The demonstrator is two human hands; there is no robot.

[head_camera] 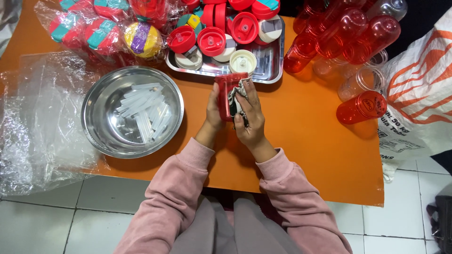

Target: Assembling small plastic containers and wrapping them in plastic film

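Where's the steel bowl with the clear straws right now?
In the head view, the steel bowl sits on the orange table, left of the left hand, just below the wrapped lids and beside the clear plastic sheet.

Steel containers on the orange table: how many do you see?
2. A round steel bowl holding clear straws sits left of the hands; a rectangular steel tray of lids sits beyond them. Others may be hidden under the plastic bags.
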